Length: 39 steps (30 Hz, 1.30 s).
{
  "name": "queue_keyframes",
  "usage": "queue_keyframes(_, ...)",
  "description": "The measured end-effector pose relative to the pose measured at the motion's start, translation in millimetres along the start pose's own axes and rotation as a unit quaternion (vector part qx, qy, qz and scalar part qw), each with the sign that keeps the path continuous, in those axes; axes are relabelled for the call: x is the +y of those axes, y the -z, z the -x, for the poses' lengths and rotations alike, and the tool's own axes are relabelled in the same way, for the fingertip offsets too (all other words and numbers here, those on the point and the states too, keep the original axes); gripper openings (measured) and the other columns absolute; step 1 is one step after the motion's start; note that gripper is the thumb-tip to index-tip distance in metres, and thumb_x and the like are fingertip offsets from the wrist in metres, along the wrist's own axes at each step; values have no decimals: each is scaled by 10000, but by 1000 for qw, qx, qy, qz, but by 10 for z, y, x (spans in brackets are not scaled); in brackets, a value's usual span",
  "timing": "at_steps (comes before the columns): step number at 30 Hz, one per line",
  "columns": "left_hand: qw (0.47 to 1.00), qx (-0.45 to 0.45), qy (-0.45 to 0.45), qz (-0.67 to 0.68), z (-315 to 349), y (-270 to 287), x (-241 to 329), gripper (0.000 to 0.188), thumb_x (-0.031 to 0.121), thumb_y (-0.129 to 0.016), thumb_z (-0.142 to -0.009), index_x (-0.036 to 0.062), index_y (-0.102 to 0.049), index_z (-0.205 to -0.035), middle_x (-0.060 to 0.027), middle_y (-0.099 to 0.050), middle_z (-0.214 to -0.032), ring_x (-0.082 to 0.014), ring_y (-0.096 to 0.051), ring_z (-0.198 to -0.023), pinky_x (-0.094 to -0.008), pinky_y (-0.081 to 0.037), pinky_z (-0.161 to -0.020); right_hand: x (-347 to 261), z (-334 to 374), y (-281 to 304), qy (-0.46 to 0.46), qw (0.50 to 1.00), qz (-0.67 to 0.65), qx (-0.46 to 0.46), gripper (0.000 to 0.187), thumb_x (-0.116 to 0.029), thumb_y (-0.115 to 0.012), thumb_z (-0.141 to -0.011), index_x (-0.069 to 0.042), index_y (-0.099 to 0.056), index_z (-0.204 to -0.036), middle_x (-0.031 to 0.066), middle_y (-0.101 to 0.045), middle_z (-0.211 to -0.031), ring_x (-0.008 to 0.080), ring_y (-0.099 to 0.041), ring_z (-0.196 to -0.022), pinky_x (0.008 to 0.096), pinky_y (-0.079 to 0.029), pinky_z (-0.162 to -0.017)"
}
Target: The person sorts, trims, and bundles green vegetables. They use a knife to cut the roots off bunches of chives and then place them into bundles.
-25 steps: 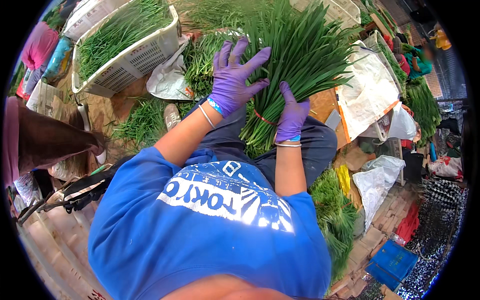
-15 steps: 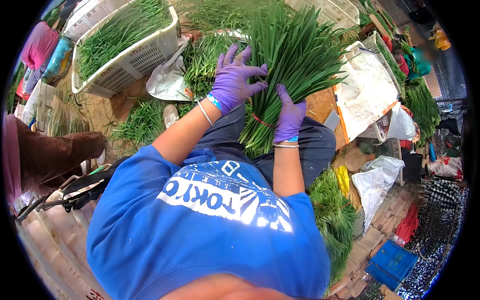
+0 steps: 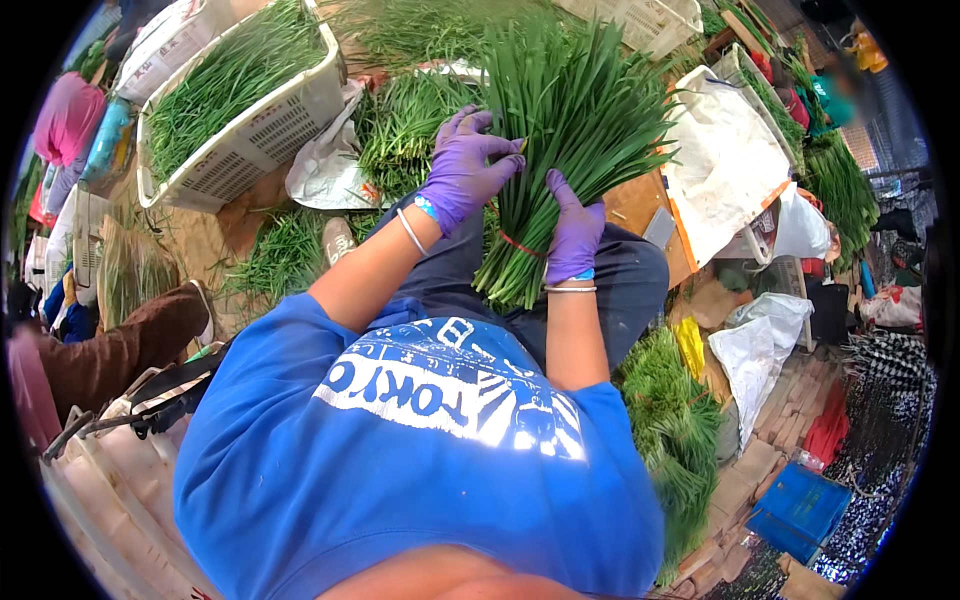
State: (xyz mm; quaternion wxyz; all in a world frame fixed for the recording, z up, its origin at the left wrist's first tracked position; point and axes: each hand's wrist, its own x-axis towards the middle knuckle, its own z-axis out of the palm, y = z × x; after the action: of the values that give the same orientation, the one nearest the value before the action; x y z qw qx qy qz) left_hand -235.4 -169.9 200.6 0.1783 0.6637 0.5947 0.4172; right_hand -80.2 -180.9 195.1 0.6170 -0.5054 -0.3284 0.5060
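A thick bunch of green garlic chives (image 3: 585,115) stands tilted over my lap, its leaves fanning out away from me. A red band (image 3: 522,246) circles the stems near their cut ends. My right hand (image 3: 577,235), in a purple glove, is closed round the right side of the bunch, thumb lying along the leaves. My left hand (image 3: 468,170), also gloved in purple, is at the bunch's left edge. Its thumb and forefinger meet in a pinch on a small yellowish leaf tip (image 3: 523,146); the other fingers are bent.
A white crate (image 3: 250,125) full of chives stands at the far left. More chives lie in a heap (image 3: 410,125) ahead and in a pile (image 3: 665,430) at my right. A white sack (image 3: 715,150) covers things at the right. Another person's brown-clad leg (image 3: 130,345) reaches in from the left.
My left thumb and forefinger have come together in a pinch at the leaves; they were apart before. The other person's leg at the left has shifted. The right hand keeps its hold.
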Motion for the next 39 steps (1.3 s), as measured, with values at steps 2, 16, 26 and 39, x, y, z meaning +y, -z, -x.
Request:
queue_keyframes(2,996,37,-70,50,53,24,21,184,252,-676,-695,212,-694,-874,-165,-478,-1175,-332,-345,-1176,-423,-217,-1012,-28,-10,20,-20,999,-31,27,393,-69,-698,-706,37,-530,-1046,94,-601,-988,175,-573,-848,281,-453,-767)
queue_keyframes(16,755,-255,134,589,777,7,260,214,203,-397,-920,21,-508,-908,-20,-529,-695,-102,-510,-546,-241,-451,-621,0,37,159,-75,992,-48,95,395,-60,-716,-680,44,-522,-1008,102,-605,-961,187,-578,-831,289,-459,-764)
queue_keyframes(26,408,-304,308,804,630,178,69,347,243,-344,-933,50,-422,-1211,77,-279,-491,-14,-264,-378,-189,-293,-441,131,-88,299,59,997,3,58,447,-85,-727,-675,51,-515,-1044,101,-608,-971,173,-580,-836,273,-448,-780)
queue_keyframes(39,989,-113,85,45,393,10,191,580,291,-644,-739,131,-443,-1259,-54,-494,-544,-157,-481,-487,-296,-408,-494,-44,180,74,126,955,267,27,516,-191,-743,-653,8,-512,-1069,118,-625,-964,223,-604,-856,311,-450,-770)
